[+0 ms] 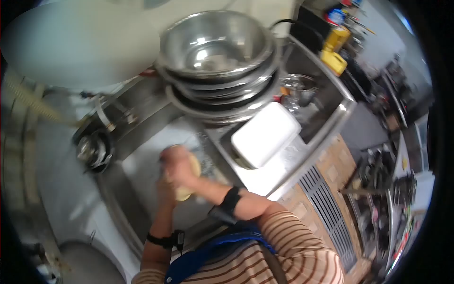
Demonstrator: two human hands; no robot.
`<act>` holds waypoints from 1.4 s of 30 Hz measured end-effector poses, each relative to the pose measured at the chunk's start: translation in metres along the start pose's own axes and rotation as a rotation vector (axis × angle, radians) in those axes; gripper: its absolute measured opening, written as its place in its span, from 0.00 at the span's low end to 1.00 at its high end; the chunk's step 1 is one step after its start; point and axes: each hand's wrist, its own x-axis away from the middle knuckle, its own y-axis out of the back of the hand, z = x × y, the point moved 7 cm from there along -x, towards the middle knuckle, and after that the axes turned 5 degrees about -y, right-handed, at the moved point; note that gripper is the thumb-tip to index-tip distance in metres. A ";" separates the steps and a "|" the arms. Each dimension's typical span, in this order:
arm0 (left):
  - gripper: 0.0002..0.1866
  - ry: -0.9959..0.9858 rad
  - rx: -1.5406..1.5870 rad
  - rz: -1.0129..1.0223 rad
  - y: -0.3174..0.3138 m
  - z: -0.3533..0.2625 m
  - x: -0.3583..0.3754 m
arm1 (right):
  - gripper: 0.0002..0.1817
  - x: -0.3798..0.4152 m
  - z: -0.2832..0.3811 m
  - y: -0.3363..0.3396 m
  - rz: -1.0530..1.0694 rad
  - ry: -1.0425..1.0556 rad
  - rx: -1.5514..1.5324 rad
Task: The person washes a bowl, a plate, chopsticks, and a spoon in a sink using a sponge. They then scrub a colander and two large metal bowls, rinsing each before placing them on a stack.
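Over the sink basin [146, 163], my two hands meet at a pale yellow rounded thing [194, 165], perhaps a dish, whose edge shows beside and below them. My right hand [178, 163] is closed and blurred, lying across its top; whatever is in its fingers is hidden. From below, my left hand [165, 187] is closed at the yellow thing's left side, partly covered by the right. The sink's bottom looks whitish and wet around them.
A tall stack of steel bowls [215, 52] stands behind the basin. To its right, a white rectangular tub [266, 133] rests on the steel ledge. Glassy items [298, 94] lie in the second basin. A faucet [104, 113] is at left, a yellow jug [334, 61] at far right.
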 end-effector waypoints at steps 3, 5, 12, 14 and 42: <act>0.21 0.207 1.048 -0.188 -0.008 0.026 -0.002 | 0.14 0.011 0.042 0.034 0.042 0.162 0.041; 0.21 0.189 0.855 -0.279 0.004 -0.011 0.000 | 0.14 0.018 -0.014 0.044 -0.071 -0.063 0.079; 0.17 -0.228 0.416 0.175 -0.025 -0.147 -0.010 | 0.17 0.088 -0.102 0.085 0.527 -0.887 0.103; 0.13 -0.689 0.153 0.433 -0.075 -0.232 -0.004 | 0.18 0.105 -0.108 0.082 0.708 -0.686 0.249; 0.02 -1.256 -0.294 0.698 -0.363 -0.319 -0.052 | 0.14 0.149 -0.100 0.118 0.910 -0.033 0.120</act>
